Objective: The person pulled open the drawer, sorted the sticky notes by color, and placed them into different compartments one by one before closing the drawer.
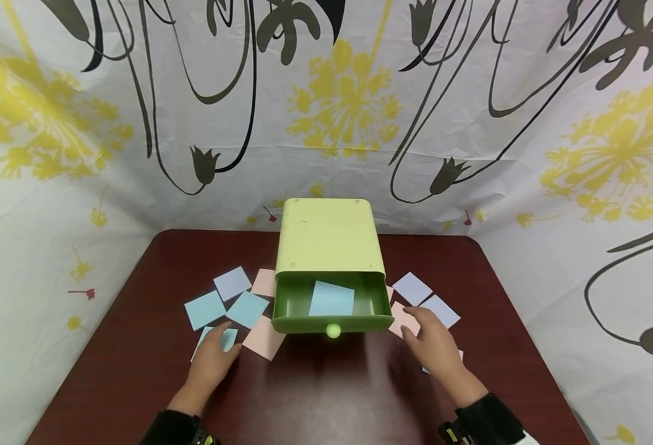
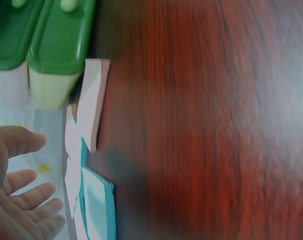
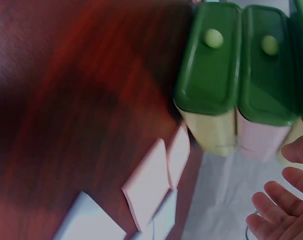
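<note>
A small drawer unit with a pale yellow-green top stands at the table's middle. Its top green drawer is pulled out, and a light blue paper square lies inside. My left hand hovers at a light blue pad left of the unit, fingers loosely spread and holding nothing. Over on the right, my right hand reaches above a pink paper square, thumb and fingers apart. In the right wrist view its fingers are empty; lower green drawer fronts show closed.
Blue, lilac and pink squares lie left of the unit, including a lilac one and a pink one. Lilac squares lie to its right. A patterned cloth hangs behind the dark wooden table.
</note>
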Action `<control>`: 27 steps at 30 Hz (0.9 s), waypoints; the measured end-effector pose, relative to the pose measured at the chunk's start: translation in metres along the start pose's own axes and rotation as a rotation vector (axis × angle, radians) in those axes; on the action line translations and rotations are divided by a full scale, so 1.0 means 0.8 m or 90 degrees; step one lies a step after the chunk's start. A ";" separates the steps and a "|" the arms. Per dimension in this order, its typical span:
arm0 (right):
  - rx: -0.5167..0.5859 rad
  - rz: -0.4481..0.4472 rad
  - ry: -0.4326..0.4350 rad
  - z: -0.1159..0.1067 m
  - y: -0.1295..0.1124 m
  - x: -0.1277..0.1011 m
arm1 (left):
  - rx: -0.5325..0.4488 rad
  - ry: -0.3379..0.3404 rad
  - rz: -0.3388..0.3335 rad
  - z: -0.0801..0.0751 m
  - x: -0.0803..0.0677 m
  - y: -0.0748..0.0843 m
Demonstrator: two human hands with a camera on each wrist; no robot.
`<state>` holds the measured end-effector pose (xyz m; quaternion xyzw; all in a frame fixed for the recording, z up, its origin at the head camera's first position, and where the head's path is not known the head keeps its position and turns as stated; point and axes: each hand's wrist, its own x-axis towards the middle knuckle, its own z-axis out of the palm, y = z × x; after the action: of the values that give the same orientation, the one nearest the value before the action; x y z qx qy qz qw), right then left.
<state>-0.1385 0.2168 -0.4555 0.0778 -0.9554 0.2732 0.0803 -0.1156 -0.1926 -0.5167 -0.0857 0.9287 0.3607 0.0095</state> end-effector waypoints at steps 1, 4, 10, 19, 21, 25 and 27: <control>-0.001 -0.008 -0.001 0.005 0.000 -0.001 | 0.000 -0.002 -0.008 -0.002 0.001 -0.003; 0.008 -0.026 -0.010 0.016 -0.002 -0.004 | 0.001 -0.005 -0.030 -0.006 0.003 -0.011; 0.031 -0.044 -0.045 0.036 -0.012 -0.009 | 0.015 0.024 -0.058 -0.011 0.009 -0.020; 0.008 -0.102 -0.126 0.070 -0.025 -0.013 | 0.054 0.046 -0.118 -0.018 0.010 -0.025; -0.003 -0.146 -0.153 0.077 -0.030 -0.013 | 0.064 0.043 -0.124 -0.019 0.010 -0.026; -0.023 -0.226 -0.194 0.087 -0.041 -0.013 | 0.082 0.036 -0.141 -0.019 0.011 -0.028; -0.041 -0.255 -0.204 0.091 -0.047 -0.012 | 0.085 0.032 -0.152 -0.017 0.013 -0.030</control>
<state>-0.1297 0.1476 -0.4990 0.3053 -0.9297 0.2052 -0.0171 -0.1214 -0.2208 -0.5232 -0.2035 0.9339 0.2919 0.0351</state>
